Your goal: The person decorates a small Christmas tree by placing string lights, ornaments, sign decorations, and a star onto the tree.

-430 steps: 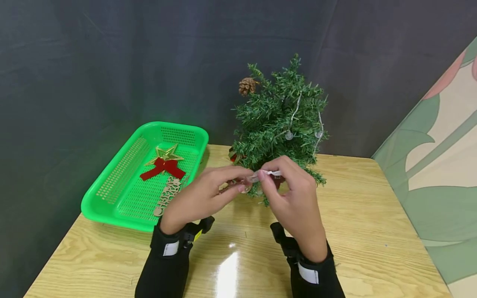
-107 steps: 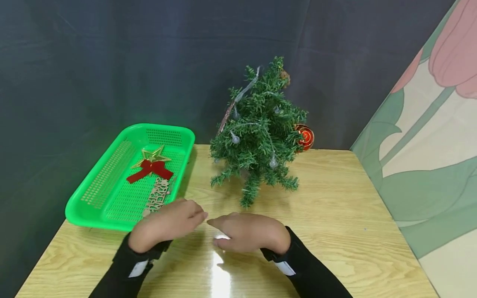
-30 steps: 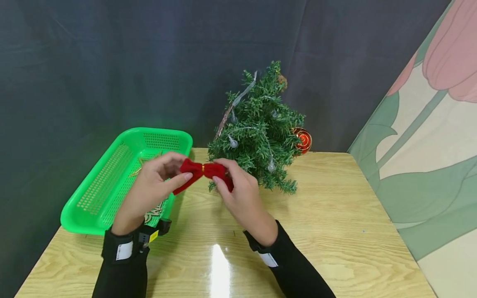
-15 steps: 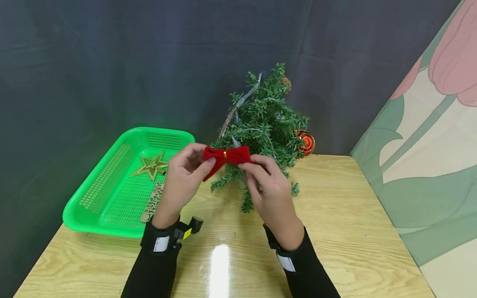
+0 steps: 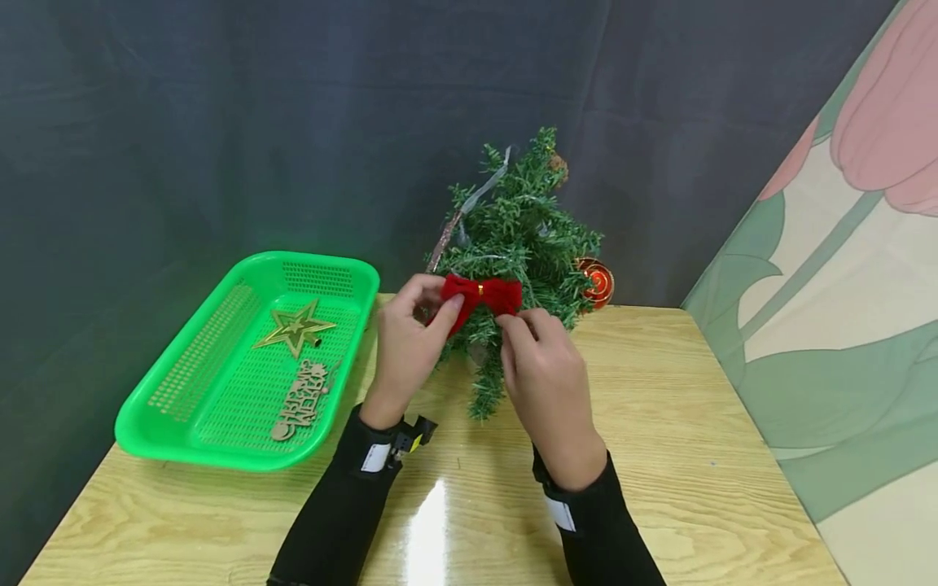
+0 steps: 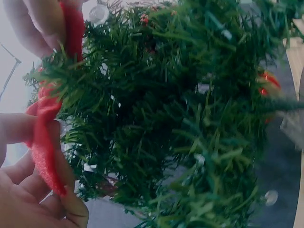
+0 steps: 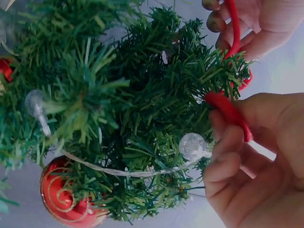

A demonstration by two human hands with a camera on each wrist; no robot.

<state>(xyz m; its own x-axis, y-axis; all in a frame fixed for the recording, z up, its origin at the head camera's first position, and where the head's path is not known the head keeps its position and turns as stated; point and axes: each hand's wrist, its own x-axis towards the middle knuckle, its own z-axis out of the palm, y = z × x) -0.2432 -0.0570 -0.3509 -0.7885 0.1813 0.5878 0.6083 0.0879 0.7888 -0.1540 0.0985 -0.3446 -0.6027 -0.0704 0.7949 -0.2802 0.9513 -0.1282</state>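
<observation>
A red velvet bow (image 5: 479, 293) with a gold tie at its middle is held up against the front of a small artificial Christmas tree (image 5: 523, 220). My left hand (image 5: 410, 346) pinches its left loop and tail between thumb and fingers. On the other side my right hand (image 5: 545, 370) pinches the right tail. In the left wrist view the bow (image 6: 45, 152) lies right at the green branch tips. The right wrist view has the right hand's thumb and fingers curled on the red ribbon (image 7: 230, 116), beside a clear bulb (image 7: 192, 146) of the light string.
A green basket (image 5: 135, 423) stands at the left, holding a gold star (image 5: 295, 328) and a wooden lettered ornament (image 5: 302, 399). On the tree hang a red bauble (image 5: 597, 283), a pinecone (image 5: 558, 168) and a light string. A dark cloth (image 5: 293, 122) hangs behind the wooden table (image 5: 659, 456).
The bow has left the basket since the oldest frames. Over the last second both hands have carried it right, from beside the basket to the tree's front. The red bauble now shows at the tree's right.
</observation>
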